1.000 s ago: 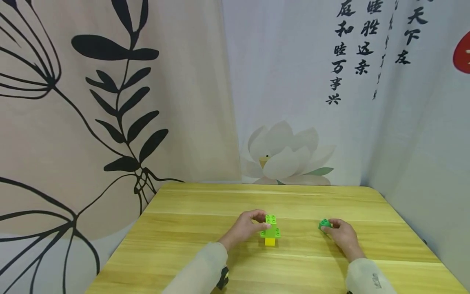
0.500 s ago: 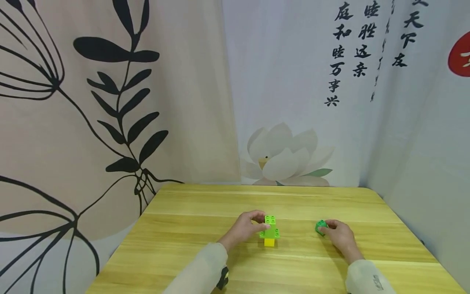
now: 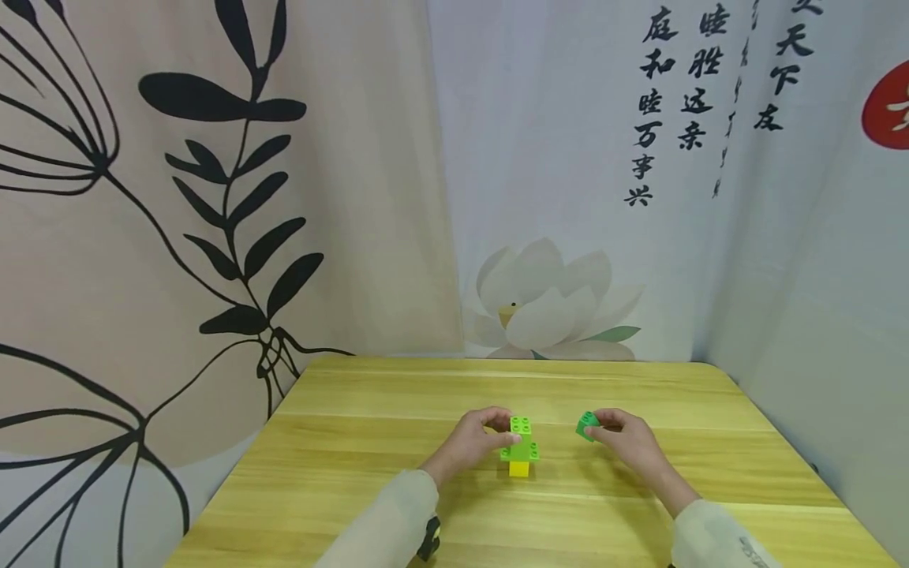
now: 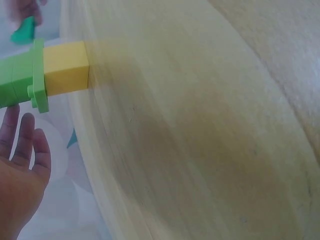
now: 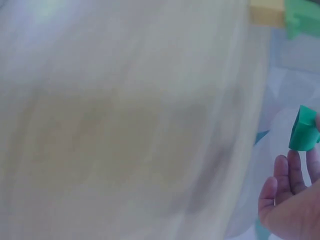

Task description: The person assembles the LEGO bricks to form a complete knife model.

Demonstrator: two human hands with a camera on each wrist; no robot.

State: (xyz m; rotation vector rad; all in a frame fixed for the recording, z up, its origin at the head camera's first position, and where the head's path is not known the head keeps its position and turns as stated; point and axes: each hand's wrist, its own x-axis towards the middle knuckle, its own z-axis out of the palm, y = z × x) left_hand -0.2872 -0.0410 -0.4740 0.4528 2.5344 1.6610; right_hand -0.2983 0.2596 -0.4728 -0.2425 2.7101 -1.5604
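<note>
Upright on the table stands a small stack: a yellow block (image 3: 519, 469) at the bottom, a wider light green piece (image 4: 39, 75) over it, and narrower light green toy bricks (image 3: 521, 430) on top. My left hand (image 3: 474, 440) grips the upper light green bricks from the left, thumb on the near side. To the right of the stack and apart from it, my right hand (image 3: 632, 442) pinches a darker green toy brick (image 3: 586, 425). In the right wrist view this green brick (image 5: 303, 131) has a curved side; its far end is cut off by the frame.
The wooden table (image 3: 398, 394) reaches back to a printed curtain (image 3: 383, 197) with plant drawings, a lotus and written characters. A pale curtain (image 3: 817, 300) runs along the right side.
My right hand has moved left toward the stack and slightly up with the green brick, which has tilted. The left hand keeps its hold on the stack in the same place.
</note>
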